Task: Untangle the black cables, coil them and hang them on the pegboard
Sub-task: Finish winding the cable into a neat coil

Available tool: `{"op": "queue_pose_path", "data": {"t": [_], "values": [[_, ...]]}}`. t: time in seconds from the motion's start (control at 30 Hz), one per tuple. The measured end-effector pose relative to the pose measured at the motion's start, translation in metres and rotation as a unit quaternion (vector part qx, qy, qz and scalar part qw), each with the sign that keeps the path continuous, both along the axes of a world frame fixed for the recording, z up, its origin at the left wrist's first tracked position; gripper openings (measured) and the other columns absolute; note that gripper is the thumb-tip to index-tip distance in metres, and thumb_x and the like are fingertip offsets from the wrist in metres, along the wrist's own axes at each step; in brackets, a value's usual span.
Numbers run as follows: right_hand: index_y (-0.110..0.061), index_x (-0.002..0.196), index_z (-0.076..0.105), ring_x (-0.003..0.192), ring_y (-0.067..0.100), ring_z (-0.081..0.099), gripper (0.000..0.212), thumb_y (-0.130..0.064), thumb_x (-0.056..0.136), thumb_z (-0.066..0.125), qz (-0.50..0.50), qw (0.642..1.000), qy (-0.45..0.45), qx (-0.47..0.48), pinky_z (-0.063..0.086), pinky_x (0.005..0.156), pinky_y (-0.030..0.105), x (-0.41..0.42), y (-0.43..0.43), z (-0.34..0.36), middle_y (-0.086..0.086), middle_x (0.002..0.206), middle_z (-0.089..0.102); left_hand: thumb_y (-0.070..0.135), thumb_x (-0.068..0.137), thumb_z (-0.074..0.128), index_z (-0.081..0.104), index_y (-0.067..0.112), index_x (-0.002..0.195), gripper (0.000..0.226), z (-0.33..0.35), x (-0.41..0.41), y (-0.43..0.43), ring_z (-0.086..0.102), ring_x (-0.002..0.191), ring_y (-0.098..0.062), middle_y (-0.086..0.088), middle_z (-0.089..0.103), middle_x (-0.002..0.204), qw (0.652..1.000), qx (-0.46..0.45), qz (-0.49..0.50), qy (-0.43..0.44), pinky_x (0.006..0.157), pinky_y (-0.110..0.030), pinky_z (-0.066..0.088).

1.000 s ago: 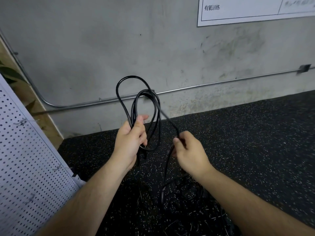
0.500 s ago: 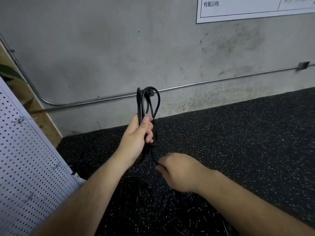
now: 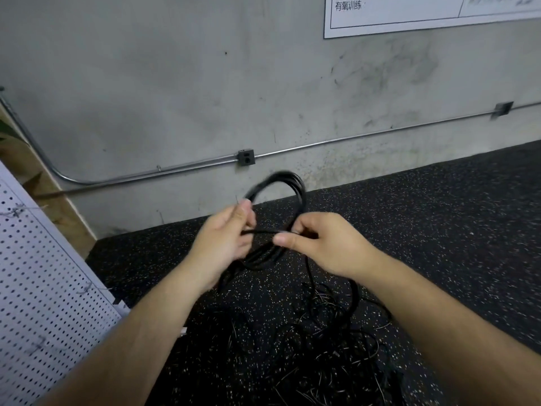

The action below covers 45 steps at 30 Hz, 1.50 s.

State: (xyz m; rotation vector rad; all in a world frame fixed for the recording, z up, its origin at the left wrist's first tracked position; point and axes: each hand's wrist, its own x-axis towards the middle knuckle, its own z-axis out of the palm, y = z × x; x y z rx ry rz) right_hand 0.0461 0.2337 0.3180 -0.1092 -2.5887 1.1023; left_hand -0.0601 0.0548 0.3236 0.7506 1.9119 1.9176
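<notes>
A black cable coil [image 3: 288, 186] of several loops stands up in front of me, blurred by motion. My left hand [image 3: 225, 238] grips the coil at its left side, thumb on top. My right hand [image 3: 325, 244] pinches a strand of the same cable between thumb and forefinger and holds it level across the coil's middle, close to the left hand. From the right hand the loose cable drops to a tangled heap of black cables [image 3: 330, 344] on the floor. The white pegboard [image 3: 44, 288] leans at the left, with small wire hooks on it.
The floor is black speckled rubber matting [image 3: 439, 230]. A grey concrete wall [image 3: 175, 83] stands behind, with a metal conduit and a small junction box [image 3: 246, 157]. A white poster [image 3: 424, 13] hangs top right. Leaves and a wooden strip show at far left.
My right hand rose from low near the floor to the coil and now holds a strand across it. The coil has tipped rightward and grown wider in my left hand.
</notes>
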Motion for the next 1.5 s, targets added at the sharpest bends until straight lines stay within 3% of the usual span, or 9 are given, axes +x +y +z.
{"op": "queue_pose_path", "data": {"t": [0.17, 0.27, 0.47, 0.67, 0.97, 1.1, 1.23, 1.33, 1.5], "values": [[-0.026, 0.077, 0.061, 0.051, 0.0, 0.044, 0.036, -0.056, 0.096, 0.053, 0.021, 0.999, -0.039, -0.013, 0.04, 0.054, 0.023, 0.006, 0.032, -0.021, -0.016, 0.055, 0.052, 0.046, 0.103, 0.048, 0.053, 0.013, 0.082, 0.039, 0.007, -0.038, -0.021, 0.037, 0.038, 0.001, 0.013, 0.04, 0.052, 0.988, 0.062, 0.138, 0.002, 0.042, -0.012, 0.033], [-0.032, 0.083, 0.055, 0.058, 0.001, 0.048, 0.025, -0.049, 0.101, 0.05, 0.046, 0.995, -0.068, 0.058, 0.043, 0.057, 0.025, 0.002, 0.036, -0.025, -0.01, 0.067, 0.056, 0.04, 0.107, 0.045, 0.05, 0.012, 0.082, 0.038, 0.01, -0.038, -0.019, 0.027, 0.04, -0.002, 0.01, 0.034, 0.056, 0.983, 0.098, 0.155, -0.009, 0.043, -0.018, 0.02], [-0.025, 0.088, 0.05, 0.069, 0.016, 0.056, 0.022, -0.033, 0.107, 0.045, 0.0, 0.977, -0.157, 0.143, 0.047, 0.063, 0.04, -0.001, 0.037, -0.04, -0.001, 0.083, 0.061, 0.039, 0.108, 0.042, 0.052, 0.012, 0.084, 0.038, 0.005, -0.042, -0.022, 0.028, 0.044, -0.005, 0.006, 0.036, 0.061, 0.984, 0.078, 0.161, 0.021, 0.042, -0.017, 0.023], [-0.017, 0.099, 0.058, 0.04, 0.001, 0.043, 0.024, -0.029, 0.11, 0.039, -0.081, 0.994, -0.019, -0.072, 0.032, 0.041, 0.018, -0.008, 0.027, -0.02, -0.002, 0.09, 0.074, 0.063, 0.093, 0.038, 0.056, 0.011, 0.096, 0.055, -0.009, -0.035, -0.018, 0.028, 0.052, -0.011, 0.011, 0.032, 0.055, 0.992, -0.084, 0.054, 0.082, 0.048, -0.025, 0.026], [-0.028, 0.098, 0.057, 0.058, 0.008, 0.062, 0.03, -0.045, 0.108, 0.035, -0.173, 0.982, 0.067, -0.04, 0.051, 0.059, 0.034, -0.013, 0.003, -0.002, -0.001, 0.063, 0.067, 0.041, 0.101, 0.038, 0.056, 0.002, 0.09, 0.045, -0.02, -0.011, -0.007, 0.03, 0.042, -0.017, -0.002, 0.034, 0.056, 0.994, -0.01, -0.105, -0.042, 0.05, -0.028, 0.031], [-0.026, 0.091, 0.053, 0.061, 0.011, 0.064, 0.031, -0.041, 0.109, 0.032, -0.14, 0.99, 0.007, -0.017, 0.051, 0.062, 0.038, -0.013, 0.002, -0.001, -0.001, 0.069, 0.07, 0.031, 0.108, 0.032, 0.06, 0.01, 0.081, 0.044, -0.023, -0.003, -0.003, 0.023, 0.041, -0.014, 0.0, 0.03, 0.054, 0.996, 0.021, -0.069, -0.051, 0.049, -0.031, 0.02], [-0.025, 0.104, 0.064, 0.09, 0.018, 0.069, 0.032, -0.034, 0.109, 0.034, -0.087, 0.98, -0.019, -0.178, 0.051, 0.085, 0.034, -0.009, -0.007, 0.001, 0.0, 0.097, 0.073, 0.03, 0.109, 0.032, 0.055, 0.011, 0.075, 0.045, -0.016, 0.001, 0.005, 0.017, 0.037, -0.011, 0.003, 0.025, 0.05, 0.996, 0.066, -0.003, -0.053, 0.051, -0.038, 0.009], [-0.027, 0.114, 0.062, 0.089, 0.021, 0.072, 0.024, -0.03, 0.108, 0.039, -0.052, 0.967, -0.027, -0.247, 0.05, 0.085, 0.032, -0.007, -0.012, -0.002, -0.001, 0.101, 0.074, 0.031, 0.11, 0.033, 0.052, 0.01, 0.077, 0.043, -0.008, 0.006, 0.008, 0.017, 0.036, -0.011, 0.005, 0.026, 0.047, 0.991, 0.104, 0.041, -0.067, 0.058, -0.044, 0.006], [-0.026, 0.114, 0.056, 0.073, 0.007, 0.063, 0.02, -0.042, 0.105, 0.047, -0.035, 0.994, -0.076, -0.069, 0.049, 0.069, 0.026, -0.008, -0.001, -0.019, -0.008, 0.089, 0.07, 0.041, 0.109, 0.036, 0.052, 0.013, 0.081, 0.043, -0.004, -0.002, 0.006, 0.018, 0.039, -0.013, 0.006, 0.026, 0.05, 0.987, 0.126, 0.082, -0.06, 0.055, -0.038, 0.014]]}}
